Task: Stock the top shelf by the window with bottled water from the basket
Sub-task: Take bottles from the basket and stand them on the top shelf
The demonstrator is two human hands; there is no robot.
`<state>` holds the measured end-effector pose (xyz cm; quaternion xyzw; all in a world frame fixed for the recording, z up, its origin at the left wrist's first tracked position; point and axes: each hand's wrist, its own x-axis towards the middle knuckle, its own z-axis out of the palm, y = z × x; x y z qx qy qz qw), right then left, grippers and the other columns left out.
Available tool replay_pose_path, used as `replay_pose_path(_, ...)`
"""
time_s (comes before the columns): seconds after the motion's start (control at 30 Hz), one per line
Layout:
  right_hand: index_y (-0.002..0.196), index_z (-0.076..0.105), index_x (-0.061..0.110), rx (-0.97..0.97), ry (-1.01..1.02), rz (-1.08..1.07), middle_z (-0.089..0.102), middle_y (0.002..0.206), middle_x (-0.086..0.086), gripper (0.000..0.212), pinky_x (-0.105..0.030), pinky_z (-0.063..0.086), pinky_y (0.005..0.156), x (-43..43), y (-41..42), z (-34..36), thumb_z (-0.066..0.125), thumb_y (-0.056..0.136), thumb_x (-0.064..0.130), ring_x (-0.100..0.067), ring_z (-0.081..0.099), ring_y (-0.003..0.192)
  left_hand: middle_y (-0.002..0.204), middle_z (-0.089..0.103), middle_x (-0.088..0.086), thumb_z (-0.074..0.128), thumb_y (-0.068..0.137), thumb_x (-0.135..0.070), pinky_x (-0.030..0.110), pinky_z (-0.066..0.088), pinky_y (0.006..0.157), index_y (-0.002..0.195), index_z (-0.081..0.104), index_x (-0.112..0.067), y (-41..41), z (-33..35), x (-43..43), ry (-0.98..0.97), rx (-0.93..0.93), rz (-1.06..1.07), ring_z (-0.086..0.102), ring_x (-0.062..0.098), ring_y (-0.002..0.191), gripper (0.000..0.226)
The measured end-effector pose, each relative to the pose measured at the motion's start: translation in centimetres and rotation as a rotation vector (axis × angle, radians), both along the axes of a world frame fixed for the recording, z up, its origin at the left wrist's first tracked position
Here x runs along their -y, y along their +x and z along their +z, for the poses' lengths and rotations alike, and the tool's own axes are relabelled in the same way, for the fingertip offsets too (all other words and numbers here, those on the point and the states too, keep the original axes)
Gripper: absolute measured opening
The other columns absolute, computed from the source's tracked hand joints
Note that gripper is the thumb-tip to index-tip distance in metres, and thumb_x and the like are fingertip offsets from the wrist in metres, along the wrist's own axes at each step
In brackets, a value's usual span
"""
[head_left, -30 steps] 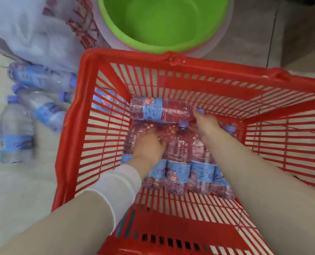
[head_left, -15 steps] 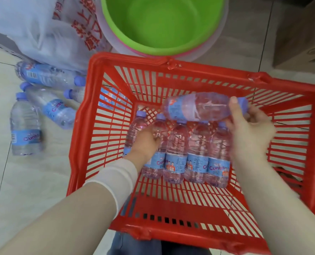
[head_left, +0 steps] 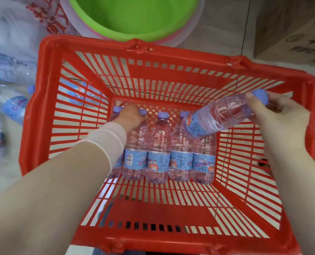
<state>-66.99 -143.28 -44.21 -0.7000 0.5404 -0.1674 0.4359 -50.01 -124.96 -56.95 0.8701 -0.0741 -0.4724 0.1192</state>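
The right hand [head_left: 278, 122] holds 1 lifted bottle [head_left: 213, 118] at the right of the frame, with thumb and fingers wrapped round its neck just below the purple cap. That bottle hangs tilted, clear above the floor of the basket [head_left: 97, 43]. Its cap points to the upper right and its base down to the lower left, over the right end of the row of bottles [head_left: 158, 142].

The row is 5 bottles lying flat side by side on the basket bottom at centre frame. Their long axes run up the frame, with caps toward the top and bases toward the bottom.

The left hand [head_left: 131, 115] is down inside the basket, lying over the necks of the 2 bottles at the left end of the row. Its fingers bend down out of sight, so I cannot tell whether it has closed round a neck.

The coming move, I judge, turns on that left end. The necks lie right under the left hand, which is much the nearer, and the bodies run back beneath its forearm. A lift by the neck would bring a bottle out cap first.

The shelf is not in view. Outside the basket are a green basin [head_left: 134, 15] at top centre, loose bottles [head_left: 14, 107] on the floor at the left edge, and a cardboard box [head_left: 300, 39] at upper right
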Motion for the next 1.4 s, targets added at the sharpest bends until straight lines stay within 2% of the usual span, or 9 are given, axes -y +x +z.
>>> replay_pose_path(0.27, 0.09, 0.06, 0.019, 0.095, 0.053, -0.226, 0.066, 0.089, -0.003, 0.051, -0.043, 0.054, 0.083, -1.3, 1.0, -2.2, 0.075, 0.053, 0.052, -0.017, 0.063, 0.081, 0.099, 0.062, 0.013, 0.063, 0.085, -0.029, 0.023, 0.036, 0.061, 0.113, 0.056, -0.002, -0.6, 2.2, -1.8, -0.157, -0.045, 0.034, 0.053, 0.019, 0.079, 0.04)
replay_pose_path(0.4, 0.075, 0.061, 0.022, 0.098, 0.072, -0.354, 0.064, 0.074, 0.001, 0.03, -0.037, 0.054, 0.076, -1.9, 1.2, -2.2, 0.073, 0.062, 0.046, -0.014, 0.061, 0.072, 0.09, 0.061, 0.005, 0.066, 0.083, -0.029, 0.021, 0.035, 0.062, 0.109, 0.058, -0.005, -2.7, 4.6, -3.3, -0.3, 0.078, 0.158, 0.053, 0.016, 0.079, 0.037)
replay_pose_path(0.53, 0.086, 0.062, 0.005, 0.041, -0.05, -0.323, 0.058, 0.074, -0.002, 0.025, -0.009, 0.037, 0.059, -4.7, -0.3, 0.7, 0.07, 0.079, 0.028, 0.003, 0.049, 0.058, 0.089, 0.06, -0.001, 0.067, 0.082, -0.019, 0.001, 0.036, 0.06, 0.111, 0.059, -0.007, -6.5, 9.4, -6.0, -0.452, 0.231, 0.212, 0.054, 0.007, 0.073, 0.032)
replay_pose_path(0.6, 0.092, 0.06, 0.008, 0.029, -0.038, -0.296, 0.057, 0.073, 0.003, 0.021, -0.005, 0.038, 0.061, -6.1, -1.6, 3.1, 0.069, 0.08, 0.024, 0.012, 0.05, 0.056, 0.094, 0.066, 0.002, 0.069, 0.08, -0.018, 0.009, 0.041, 0.069, 0.111, 0.06, -0.01, -7.9, 11.7, -7.9, -0.482, 0.274, 0.258, 0.06, 0.015, 0.083, 0.033)
replay_pose_path(0.67, 0.099, 0.059, 0.014, 0.028, -0.019, -0.249, 0.059, 0.078, 0.006, 0.023, -0.009, 0.043, 0.07, -7.3, -2.5, 6.2, 0.068, 0.08, 0.024, 0.01, 0.053, 0.062, 0.091, 0.067, 0.001, 0.07, 0.079, -0.02, 0.024, 0.048, 0.077, 0.103, 0.06, -0.018, -8.6, 14.5, -9.7, -0.52, 0.317, 0.416, 0.062, 0.011, 0.083, 0.026)
replay_pose_path(0.83, 0.105, 0.058, 0.02, 0.022, -0.002, -0.13, 0.061, 0.09, 0.006, 0.027, -0.007, 0.042, 0.074, -9.9, -4.2, 16.7, 0.066, 0.08, 0.027, 0.005, 0.054, 0.071, 0.086, 0.063, -0.01, 0.066, 0.082, -0.02, 0.006, 0.046, 0.072, 0.099, 0.058, -0.024, -8.9, 26.0, -12.6, -0.587, 0.417, 0.745, 0.056, -0.017, 0.068, 0.02)
replay_pose_path(1.0, 0.114, 0.056, 0.003, 0.206, 0.093, -0.201, 0.064, 0.114, -0.011, 0.034, -0.028, 0.049, 0.094, -11.8, -4.8, 30.7, 0.062, 0.084, 0.018, -0.016, 0.062, 0.102, 0.08, 0.069, -0.02, 0.064, 0.082, -0.022, 0.031, 0.05, 0.085, 0.087, 0.063, -0.03, -8.9, 41.4, -15.2, -0.711, 0.403, 0.926, 0.061, -0.01, 0.074, 0.01)
replay_pose_path(1.13, 0.115, 0.054, 0.0, 0.337, 0.078, -0.205, 0.063, 0.116, -0.01, 0.031, -0.017, 0.05, 0.086, -13.8, -4.9, 42.4, 0.06, 0.087, 0.011, 0.001, 0.063, 0.094, 0.087, 0.07, -0.014, 0.068, 0.079, -0.032, 0.043, 0.048, 0.091, 0.09, 0.061, -0.027, -9.2, 53.5, -16.8, -0.831, 0.383, 0.985, 0.062, -0.005, 0.077, 0.014)
replay_pose_path(1.4, 0.1, 0.054, 0.024, 0.58, 0.045, -0.132, 0.064, 0.11, 0.006, 0.018, -0.043, 0.047, 0.099, -19.8, -6.4, 59.6, 0.061, 0.085, 0.015, -0.006, 0.063, 0.102, 0.086, 0.073, -0.02, 0.065, 0.082, -0.014, 0.019, 0.051, 0.082, 0.095, 0.062, -0.026, -11.2, 70.7, -20.7, -1.049, 0.402, 0.913, 0.066, 0.001, 0.087, 0.018)
